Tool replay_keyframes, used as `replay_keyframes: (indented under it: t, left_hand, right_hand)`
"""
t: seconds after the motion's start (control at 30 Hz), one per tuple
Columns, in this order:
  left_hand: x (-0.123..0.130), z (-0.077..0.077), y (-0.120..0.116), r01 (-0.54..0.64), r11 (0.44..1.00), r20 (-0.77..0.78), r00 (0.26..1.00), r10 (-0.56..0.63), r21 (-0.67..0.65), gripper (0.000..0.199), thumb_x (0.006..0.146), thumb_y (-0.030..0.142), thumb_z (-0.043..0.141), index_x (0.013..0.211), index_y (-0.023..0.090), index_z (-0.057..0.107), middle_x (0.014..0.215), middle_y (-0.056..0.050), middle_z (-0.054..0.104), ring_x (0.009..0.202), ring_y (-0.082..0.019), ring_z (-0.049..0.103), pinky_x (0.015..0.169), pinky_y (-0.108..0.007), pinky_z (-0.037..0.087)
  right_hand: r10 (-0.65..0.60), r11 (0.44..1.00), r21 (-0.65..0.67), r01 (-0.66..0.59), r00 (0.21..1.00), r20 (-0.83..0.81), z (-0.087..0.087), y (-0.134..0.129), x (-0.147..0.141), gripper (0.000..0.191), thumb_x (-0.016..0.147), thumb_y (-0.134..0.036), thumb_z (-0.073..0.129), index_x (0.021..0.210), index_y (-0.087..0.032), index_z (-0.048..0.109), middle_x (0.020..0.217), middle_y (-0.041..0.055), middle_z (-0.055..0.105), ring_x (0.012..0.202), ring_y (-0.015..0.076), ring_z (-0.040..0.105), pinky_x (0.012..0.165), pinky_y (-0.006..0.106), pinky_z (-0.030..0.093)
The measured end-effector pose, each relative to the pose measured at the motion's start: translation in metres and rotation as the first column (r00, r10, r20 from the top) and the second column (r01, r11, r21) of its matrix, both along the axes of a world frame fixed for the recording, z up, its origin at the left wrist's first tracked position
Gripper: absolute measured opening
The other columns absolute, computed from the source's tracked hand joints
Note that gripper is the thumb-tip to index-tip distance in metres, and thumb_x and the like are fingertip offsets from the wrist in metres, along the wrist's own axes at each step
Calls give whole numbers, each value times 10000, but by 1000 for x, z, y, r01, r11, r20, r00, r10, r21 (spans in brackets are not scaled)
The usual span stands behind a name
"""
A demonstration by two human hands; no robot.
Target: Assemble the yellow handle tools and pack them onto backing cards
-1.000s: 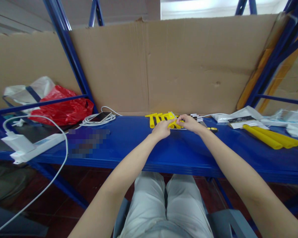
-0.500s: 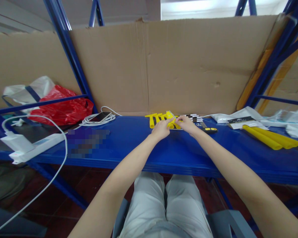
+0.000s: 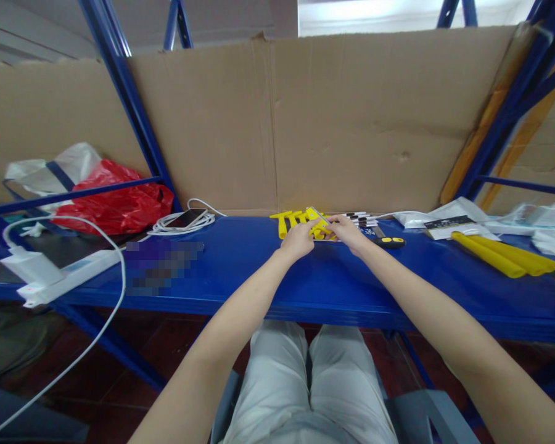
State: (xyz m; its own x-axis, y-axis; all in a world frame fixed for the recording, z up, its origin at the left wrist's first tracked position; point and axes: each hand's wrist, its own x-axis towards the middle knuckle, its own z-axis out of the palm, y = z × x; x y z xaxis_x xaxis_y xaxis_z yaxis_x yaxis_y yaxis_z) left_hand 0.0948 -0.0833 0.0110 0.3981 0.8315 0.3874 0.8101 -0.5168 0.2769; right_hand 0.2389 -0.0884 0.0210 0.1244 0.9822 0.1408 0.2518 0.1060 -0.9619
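Both hands met over the blue table (image 3: 333,290) near its back edge. The left hand (image 3: 297,240) and right hand (image 3: 346,232) each kept a closed fingertip grip on one small yellow piece (image 3: 318,223), beside more yellow T-shaped pieces (image 3: 289,219).

2 yellow tubes (image 3: 504,257), ~4 T-pieces (image 3: 291,220)

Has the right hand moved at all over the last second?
Yes, slightly. The right hand has slid left along the blue shelf, away from the black and yellow tool, closing toward the left hand on the yellow piece.
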Motion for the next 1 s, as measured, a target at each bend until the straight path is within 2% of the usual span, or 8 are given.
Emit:
replay_keyframes:
  t: [0.13, 0.3, 0.47, 0.77, 1.0]
  left_hand:
    - [-2, -2, 1, 80, 997, -72, 994, -79, 16, 602, 851, 111, 470, 1441, 203, 391, 1311, -123, 563, 1201, -243, 524, 987, -359, 413]
    - [-5, -1, -2, 133, 991, -165, 977, -132, -9, 677, 866, 125, 439, 1499, 268, 247, 1263, -125, 537, 1142, -270, 551, 920, -376, 448]
    - [-3, 1, -5, 155, 988, -168, 974, -153, 0, 622, 901, 103, 350, 1480, 323, 289, 1215, -101, 525, 1067, -241, 581, 888, -359, 460]
    - [-2, -3, -2, 132, 990, -194, 973, -122, 40, 613, 895, 94, 350, 1464, 320, 327, 1242, -95, 502, 1024, -217, 592, 903, -369, 461]
    - [-1, 3, -9, 54, 998, -276, 960, -42, 37, 595, 922, 121, 309, 1470, 351, 298, 1232, -117, 529, 1009, -259, 615, 865, -433, 475]
  right_hand:
    - [0, 1000, 4, 0, 1000, 24, 5, -2, 3, 193, 764, -11, 492, 870, -114, 616, 575, -2, 621, 424, 57, 474, 421, 165, 321]
    - [-29, 999, 40, 29, 1000, -4, 6, -1, 7, 189, 798, -45, 502, 896, -99, 655, 577, 3, 627, 427, 43, 455, 414, 141, 334]
    - [-38, 999, 38, 39, 999, -39, 7, 0, 12, 191, 794, -47, 513, 886, -105, 669, 586, -2, 625, 420, 42, 450, 412, 143, 336]
    - [4, 1000, -4, -4, 997, -79, 5, 2, 16, 199, 816, -58, 511, 927, -107, 669, 640, 34, 670, 433, 46, 492, 425, 141, 347]
    - [9, 1000, -24, -11, 996, -94, 3, 5, 17, 169, 805, -38, 513, 861, -114, 654, 599, 25, 656, 416, 54, 490, 426, 151, 356]
